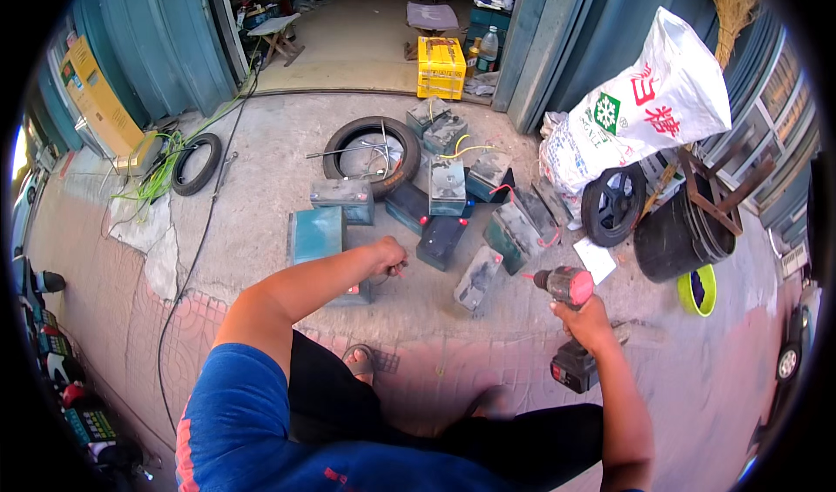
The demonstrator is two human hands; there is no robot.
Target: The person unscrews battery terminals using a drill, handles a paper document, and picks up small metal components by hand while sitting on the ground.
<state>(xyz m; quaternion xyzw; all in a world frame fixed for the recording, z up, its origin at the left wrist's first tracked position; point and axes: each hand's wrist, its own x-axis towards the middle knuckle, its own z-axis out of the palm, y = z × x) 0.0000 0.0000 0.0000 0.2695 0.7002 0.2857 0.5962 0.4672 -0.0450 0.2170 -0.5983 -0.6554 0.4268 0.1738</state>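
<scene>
Wrapped firmly around the handle of a black and red cordless drill (570, 285), my right hand (587, 322) leaves no gap between fingers and grip. The drill is right of centre, raised over the pavement, its nose pointing left and its battery pack (575, 367) hanging toward me; I judge that this hold keeps the tool balanced and its tip aimed inward.

My left hand (386, 255) is mostly closed, fingers curled. Something small and reddish shows at the fingertips, but I cannot tell what it is, or whether it is pinched.

Just beyond both hands lies a loose cluster of dusty, box-shaped batteries (447, 183), some upright, others tipped, probably set close together for easy reach. A larger blue-green case (316, 233) sits beside my left forearm.

Behind the cluster, a tyre (334, 145) lies flat, with a metal cross-shaped wrench (384, 148) across it, perhaps parked there to stay findable. Rightward, a big white sack (640, 113) leans near a small wheel (614, 205) and a dark bucket (666, 252). Farthest out, a yellow box (441, 67) stands at the open doorway.
</scene>
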